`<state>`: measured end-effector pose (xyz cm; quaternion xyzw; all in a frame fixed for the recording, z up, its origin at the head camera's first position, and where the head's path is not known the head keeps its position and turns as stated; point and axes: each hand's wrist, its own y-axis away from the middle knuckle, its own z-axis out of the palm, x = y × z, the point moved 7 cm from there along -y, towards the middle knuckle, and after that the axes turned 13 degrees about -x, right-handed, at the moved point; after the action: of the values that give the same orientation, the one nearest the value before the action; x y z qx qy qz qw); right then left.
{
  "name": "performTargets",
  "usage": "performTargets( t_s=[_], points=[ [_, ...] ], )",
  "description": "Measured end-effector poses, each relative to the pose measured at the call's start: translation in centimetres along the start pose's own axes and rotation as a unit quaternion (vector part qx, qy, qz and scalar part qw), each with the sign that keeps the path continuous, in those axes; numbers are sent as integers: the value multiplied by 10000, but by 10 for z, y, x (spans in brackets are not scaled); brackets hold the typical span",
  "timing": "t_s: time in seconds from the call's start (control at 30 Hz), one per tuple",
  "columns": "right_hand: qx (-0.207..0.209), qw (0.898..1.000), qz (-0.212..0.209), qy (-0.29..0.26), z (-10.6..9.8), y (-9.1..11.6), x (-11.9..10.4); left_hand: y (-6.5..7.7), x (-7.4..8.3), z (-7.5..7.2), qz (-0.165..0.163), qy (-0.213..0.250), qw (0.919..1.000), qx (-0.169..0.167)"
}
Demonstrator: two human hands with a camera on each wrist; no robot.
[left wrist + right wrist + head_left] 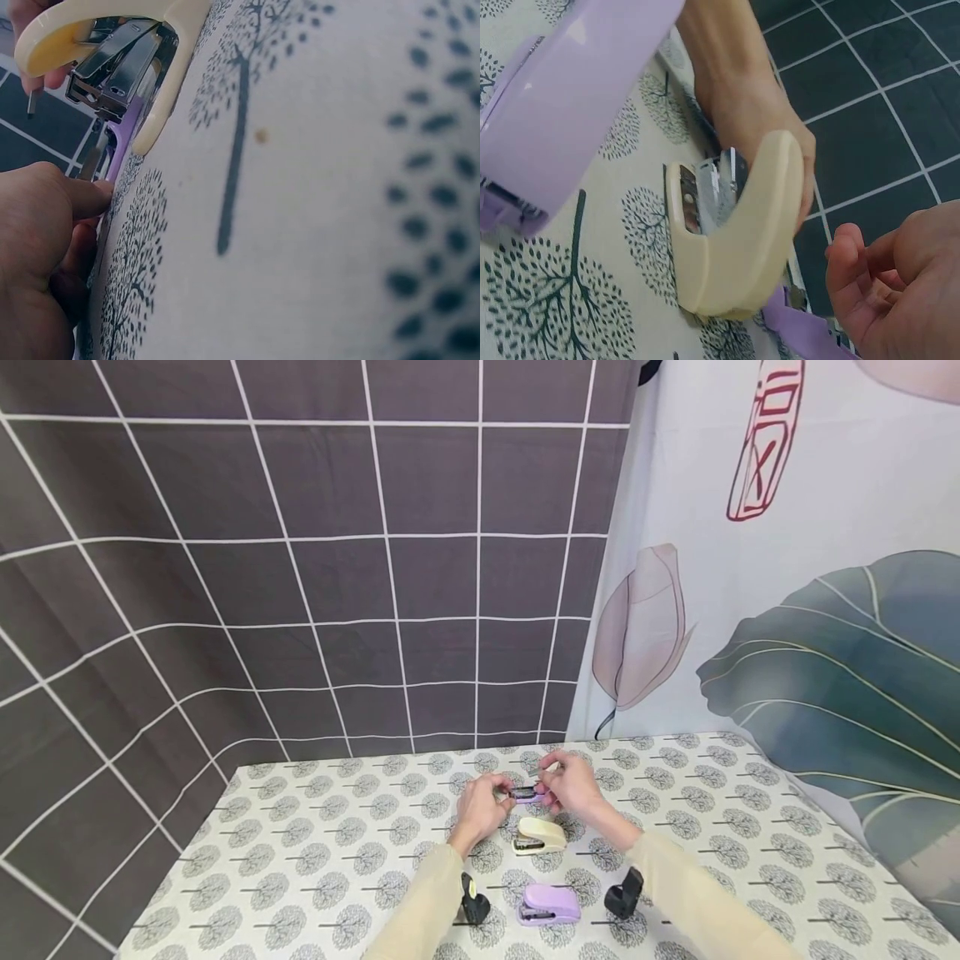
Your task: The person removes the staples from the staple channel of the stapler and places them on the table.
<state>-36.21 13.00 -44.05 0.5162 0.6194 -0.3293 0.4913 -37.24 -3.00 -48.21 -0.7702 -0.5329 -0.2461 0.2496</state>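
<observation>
Farthest of three staplers, a light purple stapler (531, 798) lies between the two hands with its dark metal staple channel showing. The left hand (480, 810) holds its left end between thumb and fingers. Bent fingers of the right hand (572, 785) are at its right end. In the left wrist view, a small thin metal piece (31, 103) sticks down from the right hand's fingertips; its kind is too small to tell. A cream stapler (551, 836) stands just in front of the hands, its metal front facing left, and partly hides the far stapler in both wrist views.
Another purple stapler (555, 900) stands nearer the person, between the forearms. A black wrist camera (474, 903) is on the left wrist and another camera (624, 893) on the right. The tree-print tablecloth (322, 827) meets a dark grid-patterned curtain (315, 568) behind.
</observation>
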Motion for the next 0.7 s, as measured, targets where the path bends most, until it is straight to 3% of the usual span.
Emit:
performTargets(
  t_s=[0.4, 0.7],
  points=[
    [148, 9997, -218, 1, -31, 6, -3, 1, 1, 2, -1, -111, 9999, -12],
    [68, 9989, -232, -408, -49, 13, -1, 0, 1, 3, -81, -123, 9998, -115]
  ],
)
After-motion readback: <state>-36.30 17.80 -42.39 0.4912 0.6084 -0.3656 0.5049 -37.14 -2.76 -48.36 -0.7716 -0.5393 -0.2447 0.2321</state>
